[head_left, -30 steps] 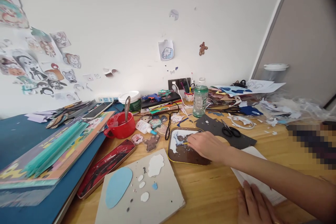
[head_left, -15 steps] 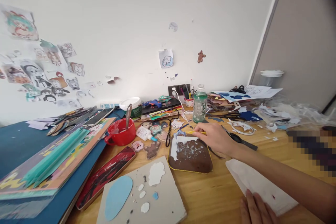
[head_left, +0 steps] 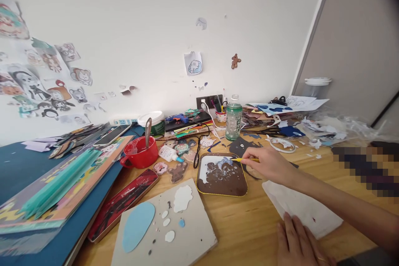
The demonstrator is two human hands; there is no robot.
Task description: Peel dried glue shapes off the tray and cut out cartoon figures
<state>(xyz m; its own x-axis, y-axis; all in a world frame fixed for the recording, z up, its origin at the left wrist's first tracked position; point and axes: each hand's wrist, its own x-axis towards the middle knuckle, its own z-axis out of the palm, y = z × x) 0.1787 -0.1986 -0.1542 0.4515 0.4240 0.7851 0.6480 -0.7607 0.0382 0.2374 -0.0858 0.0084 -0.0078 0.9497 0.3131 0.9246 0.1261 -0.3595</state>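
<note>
My right hand (head_left: 264, 163) pinches a thin yellow pointed tool (head_left: 238, 159); whether it is tweezers or a stick I cannot tell. At the tool's tip is a small blue-grey piece (head_left: 225, 162), over or on the white smear of a brown tray (head_left: 222, 189) with a yellow rim. White paste covers much of the tray's far left part. Low on the right, my left hand (head_left: 294, 239) lies with fingers stretched out on a white tissue (head_left: 324, 216). Left of the tray, a grey board (head_left: 168, 253) carries a light blue oval (head_left: 139, 226) and several small cut-outs.
A red mug (head_left: 141, 152) with a spoon, a white glue bottle (head_left: 167, 153) and a red tray (head_left: 124, 203) stand left. Behind the brown tray is a green-labelled bottle (head_left: 233, 120). Paper scraps (head_left: 324, 129) are heaped at the right, cables and cut-outs at the back.
My right hand has moved slightly, bringing the tool's tip and blue-grey piece from the tray's far edge to over its smeared surface. My left hand stays on the tissue. The view has shifted slightly.
</note>
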